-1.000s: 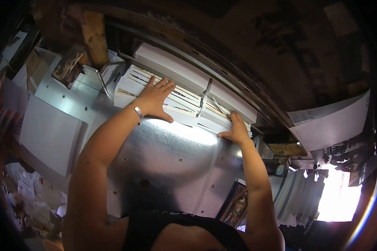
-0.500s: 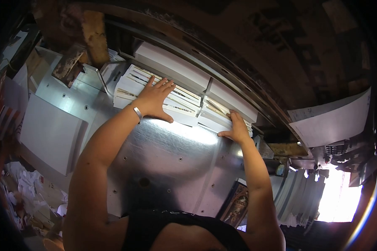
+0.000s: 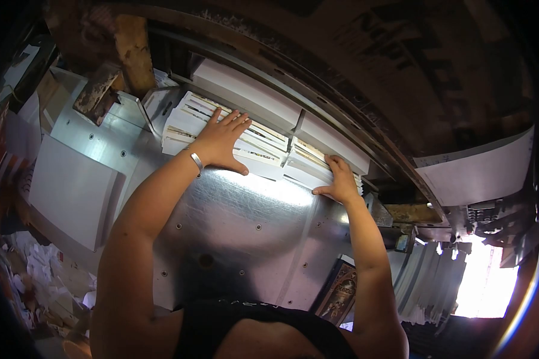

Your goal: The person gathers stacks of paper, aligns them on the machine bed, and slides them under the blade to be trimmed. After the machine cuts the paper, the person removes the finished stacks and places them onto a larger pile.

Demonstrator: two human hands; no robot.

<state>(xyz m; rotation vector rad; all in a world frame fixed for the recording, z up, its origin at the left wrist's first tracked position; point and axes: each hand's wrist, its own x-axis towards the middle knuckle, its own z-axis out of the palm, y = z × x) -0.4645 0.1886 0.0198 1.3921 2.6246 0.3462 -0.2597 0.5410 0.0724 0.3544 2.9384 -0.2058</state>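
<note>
My left hand (image 3: pixel 220 143) lies spread, fingers apart, over the left stack of paper (image 3: pixel 263 151), whose layered edges show thin printed strips. A metal band circles the left wrist. Against the front edge of the right paper stack (image 3: pixel 305 167) rests my right hand (image 3: pixel 342 184), its thumb apart from the fingers. Both stacks lie side by side on a shiny metal table (image 3: pixel 233 209), against a back ledge. Neither hand is wrapped round anything; the fingers' undersides are hidden.
A thick white paper stack (image 3: pixel 72 188) sits at the left. Over the stacks runs a dark machine beam (image 3: pixel 341 90). A dark ornate book cover (image 3: pixel 339 293) lies near my right arm. Paper scraps (image 3: pixel 39 281) heap at lower left. A curved white sheet (image 3: pixel 476 173) hangs at right.
Both hands stay almost where they were on the stacks. The fingers of my right hand shift very slightly.
</note>
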